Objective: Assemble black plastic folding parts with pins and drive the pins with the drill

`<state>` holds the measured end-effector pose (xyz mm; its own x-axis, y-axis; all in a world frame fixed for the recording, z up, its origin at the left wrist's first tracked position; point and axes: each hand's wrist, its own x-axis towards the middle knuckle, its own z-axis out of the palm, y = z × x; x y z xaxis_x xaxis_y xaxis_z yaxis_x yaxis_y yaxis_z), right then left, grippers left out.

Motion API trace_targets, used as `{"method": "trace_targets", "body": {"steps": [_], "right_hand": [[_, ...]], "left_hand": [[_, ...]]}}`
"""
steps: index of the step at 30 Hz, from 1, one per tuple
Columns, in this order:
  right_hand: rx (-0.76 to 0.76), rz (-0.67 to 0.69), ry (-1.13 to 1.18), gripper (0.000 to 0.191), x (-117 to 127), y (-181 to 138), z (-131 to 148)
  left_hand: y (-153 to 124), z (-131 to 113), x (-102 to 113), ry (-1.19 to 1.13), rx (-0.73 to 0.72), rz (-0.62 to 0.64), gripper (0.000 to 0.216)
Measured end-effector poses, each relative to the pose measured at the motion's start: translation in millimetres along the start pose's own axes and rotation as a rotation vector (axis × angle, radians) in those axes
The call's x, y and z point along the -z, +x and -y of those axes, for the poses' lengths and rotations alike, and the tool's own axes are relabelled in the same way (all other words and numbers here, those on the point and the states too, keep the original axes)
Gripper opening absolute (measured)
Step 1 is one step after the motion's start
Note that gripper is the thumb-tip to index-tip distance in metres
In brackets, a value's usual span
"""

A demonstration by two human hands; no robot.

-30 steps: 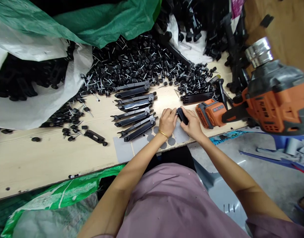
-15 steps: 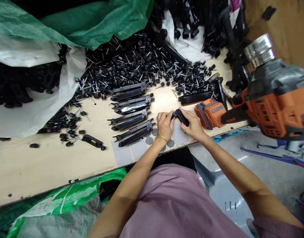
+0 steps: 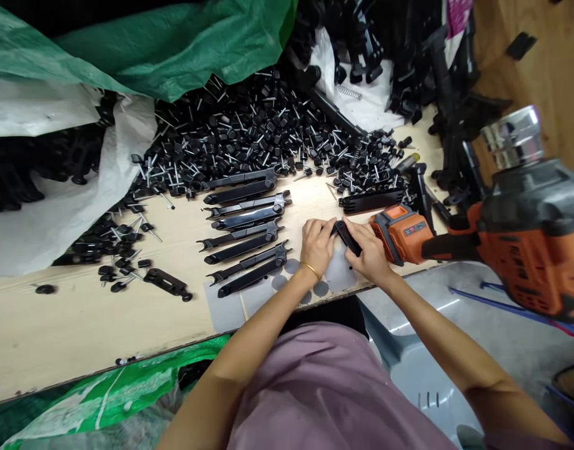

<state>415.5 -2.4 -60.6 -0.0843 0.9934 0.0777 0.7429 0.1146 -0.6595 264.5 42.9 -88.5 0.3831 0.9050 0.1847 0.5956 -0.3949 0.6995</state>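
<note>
A small black plastic part (image 3: 347,237) is gripped from both sides, just above the wooden table (image 3: 80,319) near its front edge. My left hand (image 3: 317,243), with a gold bracelet at the wrist, pinches its left end. Its right end sits under the closed fingers of my right hand (image 3: 371,252). Beneath both hands lie grey sheets with round pads (image 3: 315,281). To the left, several long black assembled arms (image 3: 244,231) lie in a row.
An orange and black cordless power tool (image 3: 516,244) lies at the right, its battery end (image 3: 399,232) close to my right hand. A heap of black knobs with metal pins (image 3: 249,131) fills the back. Green and white bags (image 3: 127,50) hold more black parts.
Both hands keep hold of the black part and turn it a little between them. The view has shifted slightly; the rest of the table stays as it was.
</note>
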Motion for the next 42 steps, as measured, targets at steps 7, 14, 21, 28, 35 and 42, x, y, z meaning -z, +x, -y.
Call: {"method": "trace_targets", "body": {"steps": [7, 14, 21, 28, 35, 42], "right_hand": [[0.032, -0.061, -0.039, 0.069, -11, 4, 14], [0.09, -0.053, -0.033, 0.068, -9, 10, 16], [0.142, 0.194, -0.039, 0.076, 8, -20, 61], [0.216, 0.396, 0.055, 0.079, -17, -49, 88], [0.453, 0.589, -0.198, 0.057, -15, -22, 89], [0.354, 0.394, -0.332, 0.051, 2, 13, 93]], "left_hand": [[-11, -9, -8, -0.034, 0.14, -0.124, 0.033], [-11, -8, -5, -0.134, 0.145, -0.196, 0.034], [-60, -26, 42, -0.182, 0.172, -0.125, 0.036], [-124, -30, 77, -0.112, 0.33, -0.01, 0.037], [-139, -14, 85, -0.005, 0.421, 0.041, 0.039], [-134, 5, 102, 0.067, 0.583, -0.002, 0.022]]}}
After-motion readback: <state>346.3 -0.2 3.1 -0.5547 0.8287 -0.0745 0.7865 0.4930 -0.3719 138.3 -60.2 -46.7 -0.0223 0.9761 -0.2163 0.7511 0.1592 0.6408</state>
